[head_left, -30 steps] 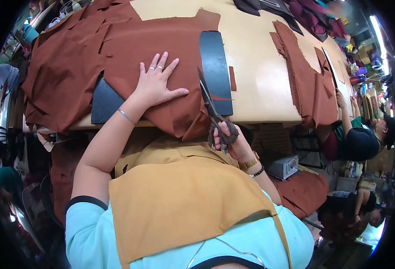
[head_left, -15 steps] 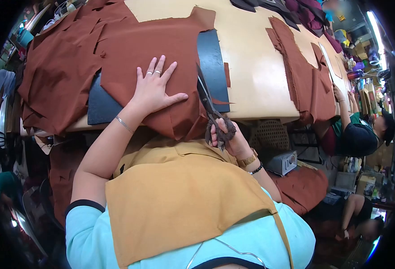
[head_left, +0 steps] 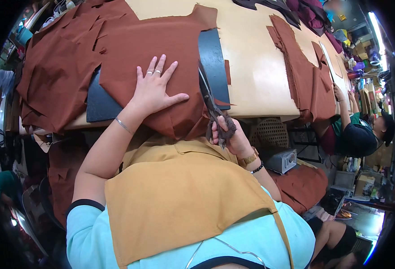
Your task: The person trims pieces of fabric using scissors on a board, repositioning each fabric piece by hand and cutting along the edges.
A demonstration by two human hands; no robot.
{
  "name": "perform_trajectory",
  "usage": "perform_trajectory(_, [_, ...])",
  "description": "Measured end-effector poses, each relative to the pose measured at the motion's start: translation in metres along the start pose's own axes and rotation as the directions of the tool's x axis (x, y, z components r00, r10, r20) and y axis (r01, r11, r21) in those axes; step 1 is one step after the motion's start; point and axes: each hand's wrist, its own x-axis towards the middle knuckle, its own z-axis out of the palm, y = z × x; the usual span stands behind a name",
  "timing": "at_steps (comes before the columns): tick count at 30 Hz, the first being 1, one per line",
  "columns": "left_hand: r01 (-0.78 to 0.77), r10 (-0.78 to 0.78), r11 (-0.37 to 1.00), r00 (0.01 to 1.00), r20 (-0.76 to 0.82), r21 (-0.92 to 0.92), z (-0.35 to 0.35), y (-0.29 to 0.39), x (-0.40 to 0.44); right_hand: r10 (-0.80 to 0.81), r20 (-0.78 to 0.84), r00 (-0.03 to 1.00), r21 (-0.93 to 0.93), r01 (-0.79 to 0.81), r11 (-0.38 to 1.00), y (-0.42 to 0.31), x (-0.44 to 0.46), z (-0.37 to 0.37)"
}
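Observation:
My left hand [head_left: 155, 87] lies flat with fingers spread on a rust-brown piece of fabric [head_left: 148, 40], pressing it against the table. In my right hand [head_left: 233, 136] is a large pair of scissors [head_left: 209, 101], its handles wrapped in dark cloth. The blades point away from me along the fabric's right edge and look nearly closed. Beneath the fabric lies a dark blue-grey board [head_left: 213, 54], showing on both sides of it. A thin brown sliver of fabric [head_left: 224, 103] rests on the board close to the blades.
More brown fabric [head_left: 54, 76] is heaped at the left of the pale table [head_left: 255, 76], and cut strips [head_left: 291, 67] lie at the right. A co-worker [head_left: 358, 130] works at the right end. Below the table edge are a perforated stool [head_left: 269, 134] and a grey metal box [head_left: 283, 161].
My hands and the scissors have hardly moved; the fabric is nearly the same. At lower right, another person has shifted toward the bottom of the view.

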Motion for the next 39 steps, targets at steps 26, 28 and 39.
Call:
perform_trajectory(26, [-0.033,0.033,0.999,0.999,-0.02,-0.002,0.002,-0.021,0.009,0.032,-0.043,0.999,0.017,-0.031,0.999,-0.005,0.011,0.006])
perform_trajectory(28, [-0.032,0.032,0.999,0.999,-0.027,-0.005,0.003,-0.022,0.007,0.035,-0.051,0.998,0.004,-0.035,0.999,-0.004,0.011,0.005])
perform_trajectory(39, [-0.034,0.033,0.999,0.999,-0.031,0.0,-0.001,-0.017,-0.002,0.029,-0.015,0.999,-0.008,-0.03,1.0,-0.006,0.008,0.004])
